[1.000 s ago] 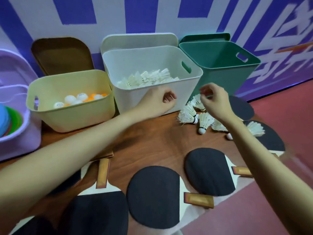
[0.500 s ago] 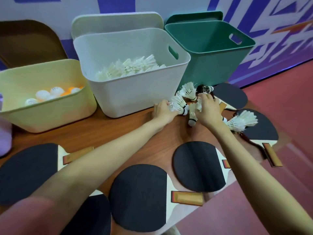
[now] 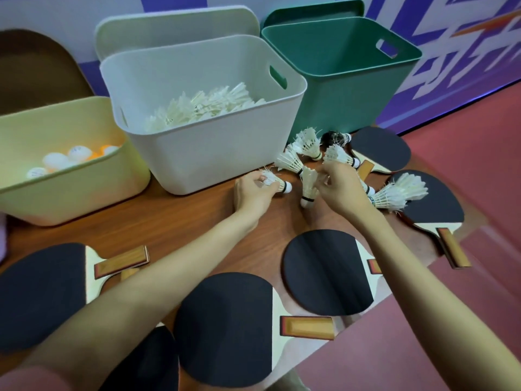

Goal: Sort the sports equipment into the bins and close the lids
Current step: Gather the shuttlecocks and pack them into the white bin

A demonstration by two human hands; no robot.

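Note:
My left hand grips a white shuttlecock on the wooden table, just in front of the white bin, which holds a heap of shuttlecocks. My right hand pinches another shuttlecock by its feathers, cork end down. Several loose shuttlecocks lie between the white bin and the green bin, and one more shuttlecock pile rests on a paddle at the right. The yellow bin at the left holds white and orange balls.
Several black table tennis paddles lie across the near table and at the right edge. The white lid, green lid and brown lid lean on the wall behind their bins. Red floor lies to the right.
Both hands came down from the white bin's rim to the shuttlecock pile; now each hand holds a shuttlecock. The view has shifted closer and to the right.

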